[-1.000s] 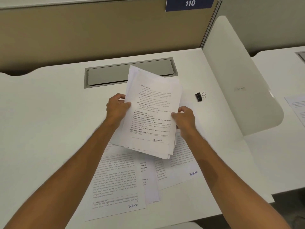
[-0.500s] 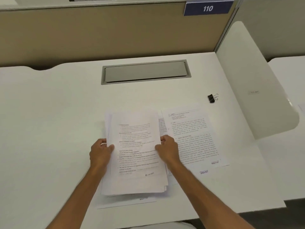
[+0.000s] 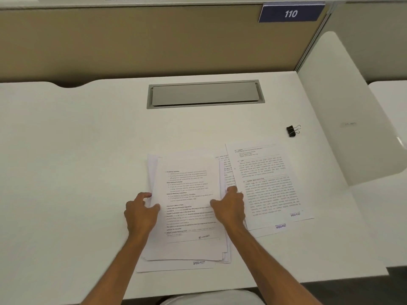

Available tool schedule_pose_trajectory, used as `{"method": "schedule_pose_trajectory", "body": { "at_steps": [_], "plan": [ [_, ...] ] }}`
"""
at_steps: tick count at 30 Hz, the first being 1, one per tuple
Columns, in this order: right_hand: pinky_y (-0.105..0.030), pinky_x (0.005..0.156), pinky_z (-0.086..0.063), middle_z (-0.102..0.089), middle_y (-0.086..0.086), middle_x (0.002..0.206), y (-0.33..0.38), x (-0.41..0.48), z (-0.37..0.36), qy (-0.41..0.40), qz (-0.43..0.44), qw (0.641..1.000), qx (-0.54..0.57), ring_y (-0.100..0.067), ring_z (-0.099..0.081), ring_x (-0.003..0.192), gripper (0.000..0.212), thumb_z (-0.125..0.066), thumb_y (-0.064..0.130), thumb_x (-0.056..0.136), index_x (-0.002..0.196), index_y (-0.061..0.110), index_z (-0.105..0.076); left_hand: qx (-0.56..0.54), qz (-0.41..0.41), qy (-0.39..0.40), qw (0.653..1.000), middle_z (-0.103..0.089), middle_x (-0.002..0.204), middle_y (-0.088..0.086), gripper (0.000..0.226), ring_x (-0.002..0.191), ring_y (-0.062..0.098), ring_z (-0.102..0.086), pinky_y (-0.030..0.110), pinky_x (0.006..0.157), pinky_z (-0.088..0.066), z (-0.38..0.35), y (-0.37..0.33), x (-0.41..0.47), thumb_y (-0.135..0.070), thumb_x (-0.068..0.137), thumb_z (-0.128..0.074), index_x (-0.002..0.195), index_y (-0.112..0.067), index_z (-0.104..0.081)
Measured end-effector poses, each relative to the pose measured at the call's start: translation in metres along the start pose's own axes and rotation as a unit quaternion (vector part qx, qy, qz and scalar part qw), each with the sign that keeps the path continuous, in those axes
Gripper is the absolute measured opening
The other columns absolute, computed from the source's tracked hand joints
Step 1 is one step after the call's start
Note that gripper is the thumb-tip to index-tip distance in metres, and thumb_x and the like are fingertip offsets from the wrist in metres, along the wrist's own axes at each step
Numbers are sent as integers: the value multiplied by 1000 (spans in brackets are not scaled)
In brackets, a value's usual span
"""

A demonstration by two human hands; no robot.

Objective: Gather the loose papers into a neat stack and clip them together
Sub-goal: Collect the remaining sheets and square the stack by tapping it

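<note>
A rough stack of printed papers lies on the white desk, its edges uneven. My left hand grips the stack's left edge and my right hand grips its right edge, thumbs on top. One sheet sticks out under the stack at the near side. Two more loose sheets lie overlapping just right of the stack, partly under my right hand. A black binder clip with silver handles rests on the desk, far right of the papers.
A grey cable hatch is set into the desk beyond the papers. A white side divider rises at the right. A beige back panel carries a blue sign reading 110. The desk's near edge is close under my forearms.
A second ago I held the stack raised above the loose sheets; now it rests flat on the desk on the left sheets. My view has shifted back and left.
</note>
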State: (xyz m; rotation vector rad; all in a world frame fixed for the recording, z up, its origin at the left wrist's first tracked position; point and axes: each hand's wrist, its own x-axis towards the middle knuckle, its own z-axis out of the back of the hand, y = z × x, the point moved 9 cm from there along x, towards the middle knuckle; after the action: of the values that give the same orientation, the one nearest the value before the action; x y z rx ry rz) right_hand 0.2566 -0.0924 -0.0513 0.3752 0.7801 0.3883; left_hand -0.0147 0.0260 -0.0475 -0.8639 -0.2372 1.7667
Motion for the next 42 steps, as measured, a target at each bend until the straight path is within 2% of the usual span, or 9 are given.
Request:
{"method": "schedule_pose_trajectory", "body": {
  "at_steps": [5,9,12,16,22,25,31,37,42],
  "plan": [
    [-36,79,-58,-69,-7,115,-1,5,-4,27,-8,996,86,-25,-68,100,33,-68,21,85,113,8,-57,-59,2,65,996,-64,119,8,47,96,24,-59,31,81,-46,-7,-5,-6,-18,88,-74,131,-12,-56],
    [-26,71,-55,-69,-3,121,0,9,-6,70,8,984,161,-18,-66,96,39,-59,9,88,127,12,-60,-95,8,108,990,-63,110,0,49,100,21,-59,32,87,-46,-15,-2,-10,-17,90,-72,135,-12,-55],
    [-25,83,-53,-58,3,138,4,9,-6,118,29,969,217,-19,-60,111,52,-60,0,91,140,15,-52,-117,30,107,987,-63,111,1,54,104,24,-60,37,93,-49,-16,5,-8,-18,89,-73,138,-12,-52],
    [-21,86,-49,-55,9,133,8,8,10,151,55,950,268,-14,-57,107,56,-63,-8,91,140,17,-51,-185,49,133,972,-70,107,2,43,103,27,-66,43,93,-55,-19,10,-5,-15,86,-75,127,-10,-62],
    [-51,98,-54,-74,-11,117,-10,29,49,202,81,917,334,-33,-71,107,50,-69,-10,84,129,11,-63,-263,8,210,942,-76,107,4,28,101,25,-72,38,87,-56,-33,-30,-27,-19,90,-73,115,-12,-66],
    [-50,97,-55,-75,-9,117,-20,42,81,175,105,932,301,-31,-72,106,48,-70,-7,85,128,12,-64,-256,-22,250,933,-78,104,3,18,97,24,-74,41,90,-57,-57,-61,-45,-9,92,-68,110,-9,-69],
    [-42,93,-57,-73,-6,113,-49,79,145,34,90,978,183,-27,-71,99,34,-74,2,83,115,11,-66,-213,-41,198,956,-78,93,2,13,88,20,-75,40,86,-60,-118,-111,-67,-6,85,-73,93,-17,-71],
    [-24,56,-41,-63,-3,90,-60,101,186,-89,87,992,31,-24,-61,82,13,-71,9,83,94,10,-65,-178,-48,162,970,-72,83,-4,21,85,20,-71,35,79,-61,-151,-150,-82,-6,84,-75,78,-24,-66],
    [-33,73,-44,-52,-9,117,-76,107,190,-137,23,989,-46,-30,-57,107,26,-71,16,80,105,16,-64,-157,-36,128,979,-67,85,-4,15,80,16,-65,19,63,-50,-161,-156,-88,-6,83,-75,87,-18,-66]
  ]
}}
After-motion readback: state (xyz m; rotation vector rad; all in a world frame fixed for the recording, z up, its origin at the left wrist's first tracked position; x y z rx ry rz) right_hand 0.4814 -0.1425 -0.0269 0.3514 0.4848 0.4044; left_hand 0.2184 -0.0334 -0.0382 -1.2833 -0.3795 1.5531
